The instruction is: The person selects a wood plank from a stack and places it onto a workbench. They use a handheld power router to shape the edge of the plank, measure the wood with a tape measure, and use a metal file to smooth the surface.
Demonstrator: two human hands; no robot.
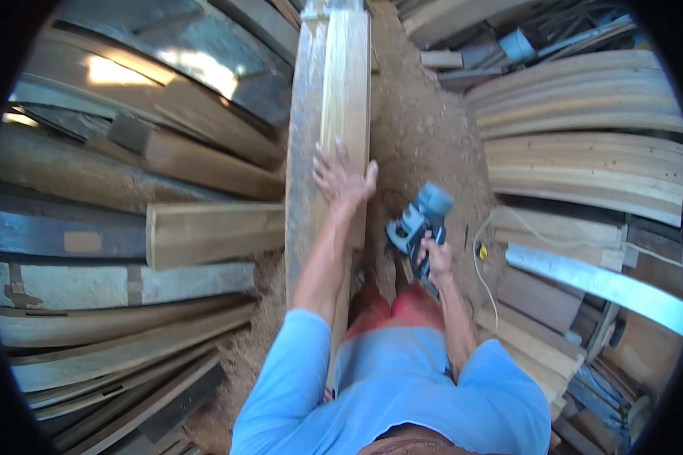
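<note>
A long pale wooden board lies lengthwise on a narrow worn bench that runs away from me. My left hand rests flat on the board's upper face, fingers spread, holding nothing. To the right of the bench, my right hand is wrapped round the dark handle of a handheld power tool with a blue-grey motor housing. The tool hangs beside my legs, apart from the board. Its underside is hidden, so its exact kind does not show.
Stacked boards and beams crowd the left, one timber end reaching near the bench. More planks are piled on the right. A pale cord loops beside the tool, near a light-coloured metal strip. Brown dirt floor shows between.
</note>
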